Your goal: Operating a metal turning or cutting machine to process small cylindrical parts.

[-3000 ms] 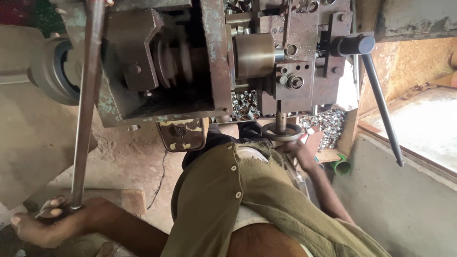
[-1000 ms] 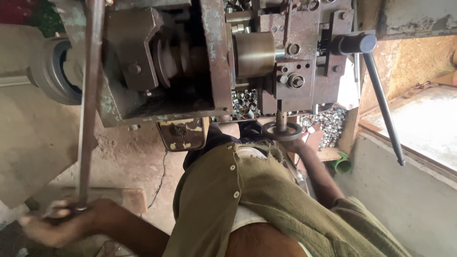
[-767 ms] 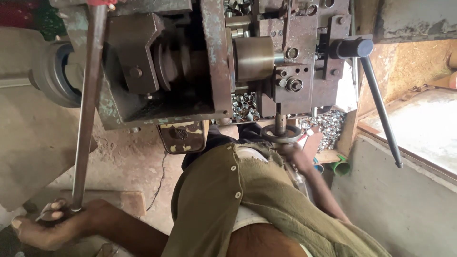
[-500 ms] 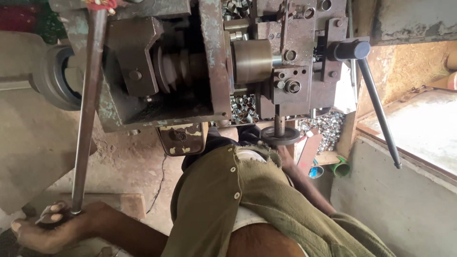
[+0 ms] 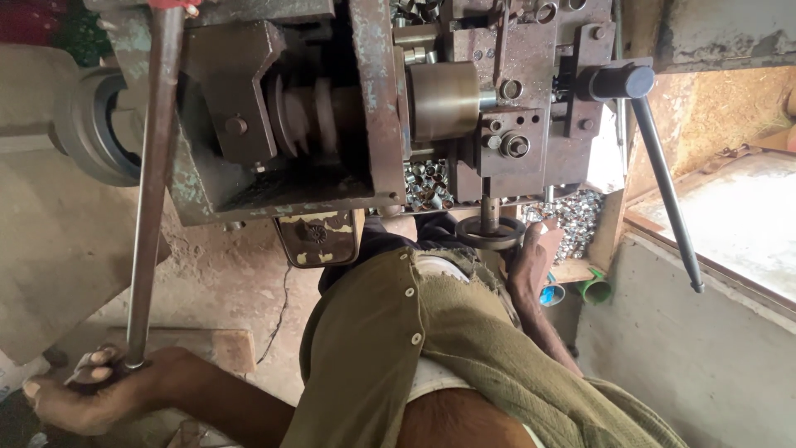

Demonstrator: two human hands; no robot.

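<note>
Both your hands are on the old lathe's controls.

Your left hand (image 5: 79,396) is wrapped shut on the end of the long steel lever (image 5: 152,191) — the lathe (image 5: 373,108) sits between — and your right hand (image 5: 531,261) rests fingers loosely apart against the small handwheel (image 5: 491,232), beside a heap of metal rings (image 5: 572,217).

Worn yellow-and-brown nameplate (image 5: 319,236), shield-shaped, hanging under machine body (image 5: 274,166); no packages, signs, screens.

Dim, warm daylight from right
</note>
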